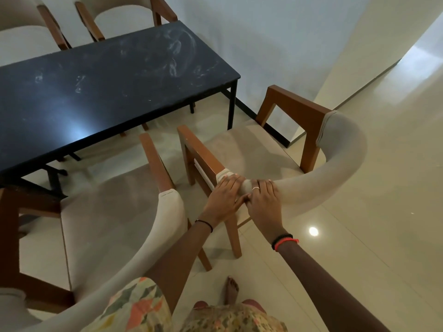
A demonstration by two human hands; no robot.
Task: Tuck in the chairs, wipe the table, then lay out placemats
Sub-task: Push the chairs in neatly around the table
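Observation:
A wooden chair with a beige padded seat and curved grey backrest [318, 180] stands pulled out from the near right corner of the black table [107, 92]. Both hands grip the left end of that backrest: my left hand [226, 194] by the wooden armrest, my right hand [262, 200] just beside it, thumbs touching. The table top is smeared with white dusty marks. A second matching chair [107, 224] stands to the left, also out from the table.
Two more chairs [115, 15] stand at the table's far side. A white wall with a dark skirting runs behind the right chair. Glossy tiled floor [359, 236] opens to the right. My bare foot [231, 289] is behind the chair.

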